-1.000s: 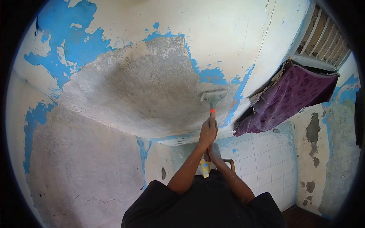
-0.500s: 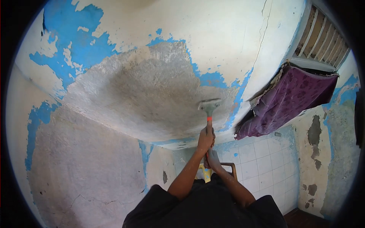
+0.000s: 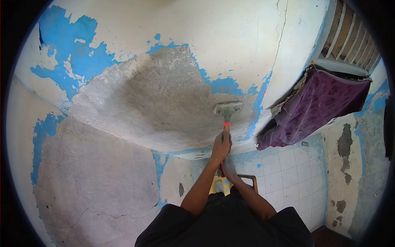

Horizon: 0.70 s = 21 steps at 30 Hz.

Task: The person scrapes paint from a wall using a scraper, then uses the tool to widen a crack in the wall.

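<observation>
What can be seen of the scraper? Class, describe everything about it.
The scraper has a wide, flat, greyish head, seemingly metal, narrowing to a neck with an orange-red band below. It points away from the body, head uppermost in view, over the wall's bare grey patch; whether its edge touches is unclear. The left hand grips the handle below the band, the right hand nearer the body. The hands hide much of the handle.

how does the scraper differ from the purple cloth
The scraper is greyish with an orange-red band below its head; the cloth is purple with a darker pattern. The scraper is gripped by the left hand and right hand; the cloth hangs untouched. The scraper looks smaller in view than the cloth.
</observation>
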Each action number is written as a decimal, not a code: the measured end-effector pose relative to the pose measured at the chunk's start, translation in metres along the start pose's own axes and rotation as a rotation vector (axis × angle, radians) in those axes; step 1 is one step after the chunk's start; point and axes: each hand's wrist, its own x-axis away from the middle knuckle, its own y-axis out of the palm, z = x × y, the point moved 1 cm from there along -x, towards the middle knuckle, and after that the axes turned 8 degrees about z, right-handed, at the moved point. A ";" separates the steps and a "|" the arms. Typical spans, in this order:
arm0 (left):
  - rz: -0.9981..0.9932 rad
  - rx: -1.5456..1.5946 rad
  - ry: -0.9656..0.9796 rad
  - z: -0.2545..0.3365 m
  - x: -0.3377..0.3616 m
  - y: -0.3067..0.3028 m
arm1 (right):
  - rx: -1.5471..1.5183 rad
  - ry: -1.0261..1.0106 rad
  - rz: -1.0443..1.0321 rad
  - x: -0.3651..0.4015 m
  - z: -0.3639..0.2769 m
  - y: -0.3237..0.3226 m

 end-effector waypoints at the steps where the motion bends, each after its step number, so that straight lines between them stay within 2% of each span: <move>1: -0.012 -0.002 0.011 0.010 -0.002 0.006 | 0.021 -0.047 -0.009 -0.008 -0.009 -0.002; 4: 0.005 -0.069 0.112 0.033 -0.008 0.024 | 0.037 -0.106 0.006 -0.014 -0.040 -0.003; 8: -0.001 0.027 0.024 0.026 -0.002 0.031 | 0.047 -0.176 -0.025 -0.015 -0.030 -0.016; 9: -0.013 0.026 -0.006 0.004 -0.004 0.028 | 0.046 -0.128 0.001 -0.011 -0.022 -0.020; 11: -0.044 0.042 -0.037 0.000 -0.005 0.031 | 0.045 -0.044 0.051 -0.006 -0.010 -0.027; 14: -0.062 0.065 -0.064 0.018 -0.002 0.038 | 0.133 -0.141 0.055 -0.007 -0.041 -0.025; 21: 0.018 0.087 -0.069 0.007 0.002 0.046 | 0.067 -0.053 0.041 -0.007 -0.028 -0.037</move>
